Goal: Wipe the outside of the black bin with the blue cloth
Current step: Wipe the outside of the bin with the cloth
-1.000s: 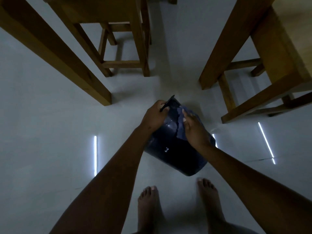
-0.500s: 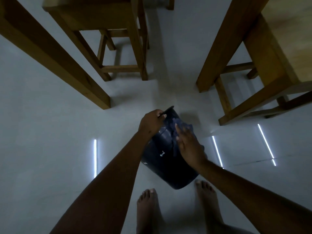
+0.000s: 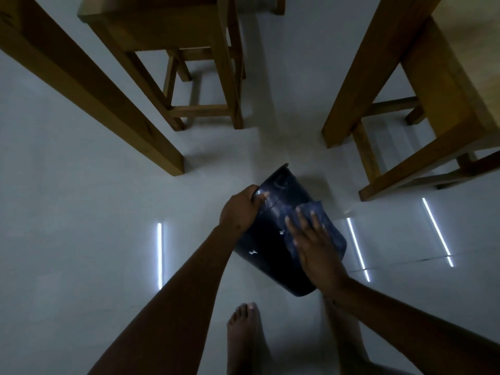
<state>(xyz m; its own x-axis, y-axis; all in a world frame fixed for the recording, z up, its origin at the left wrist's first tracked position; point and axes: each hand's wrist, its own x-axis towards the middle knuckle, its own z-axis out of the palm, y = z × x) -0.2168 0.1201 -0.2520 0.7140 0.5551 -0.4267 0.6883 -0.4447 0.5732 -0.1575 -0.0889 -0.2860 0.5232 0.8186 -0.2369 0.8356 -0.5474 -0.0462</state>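
The black bin (image 3: pixel 266 240) is tilted over the pale floor, its rim away from me and its base toward my feet. My left hand (image 3: pixel 239 209) grips the rim on the left side, fingers curled over the edge. My right hand (image 3: pixel 315 246) lies flat with straight, spread fingers, pressing the blue cloth (image 3: pixel 318 213) against the bin's right outer wall. Most of the cloth is hidden under the palm; only its upper part shows beyond the fingertips.
A wooden stool (image 3: pixel 189 63) stands at the back, a thick wooden table leg (image 3: pixel 89 90) at the left, and another wooden table and stool frame (image 3: pixel 422 109) at the right. My bare feet (image 3: pixel 246 336) are just below the bin. Light strips reflect on the floor.
My right hand has slid the cloth down the bin's side toward the base, its fingers now spread. The upper wall near the rim is uncovered. The left hand keeps its hold on the rim.
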